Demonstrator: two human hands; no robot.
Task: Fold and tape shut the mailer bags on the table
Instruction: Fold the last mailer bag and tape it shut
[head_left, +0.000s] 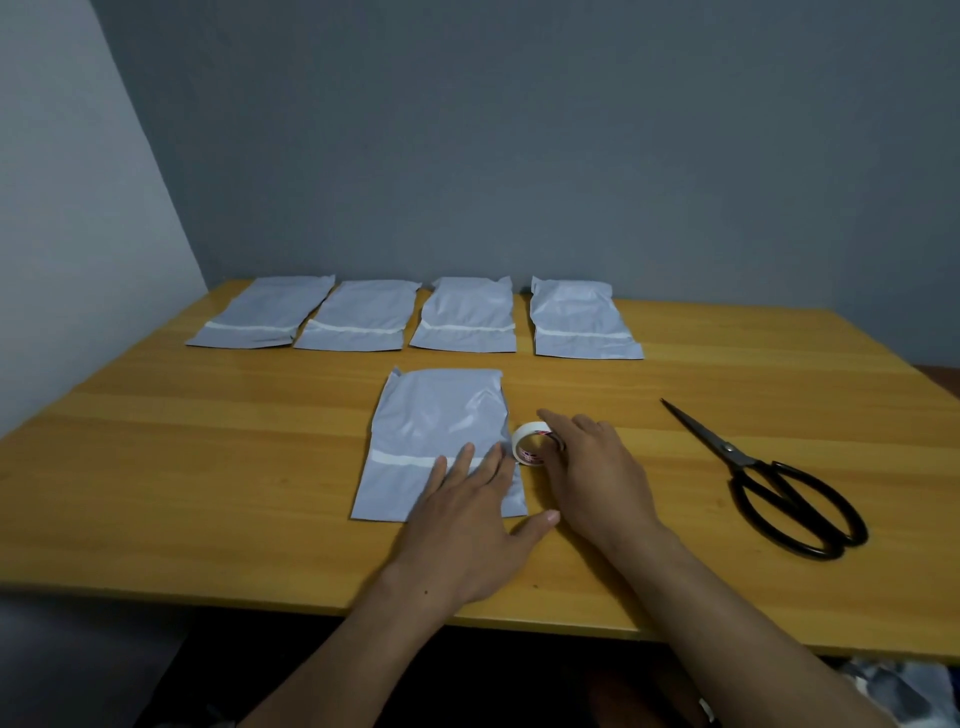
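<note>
Left grip (467, 525), spread flat, pins nearest grey plastic mailer bag (436, 415); right grip (597, 467) pinches white tape roll (527, 441). Far four bags (466, 312) appear untaped.

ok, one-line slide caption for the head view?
Left hand flat on the near mailer bag, right hand at the tape roll; scissors lie aside.

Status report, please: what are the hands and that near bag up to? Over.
Left hand flat on near bag. Right hand holds tape beside it. Flap not folded. Scissors off right, nothing in the way.
</note>
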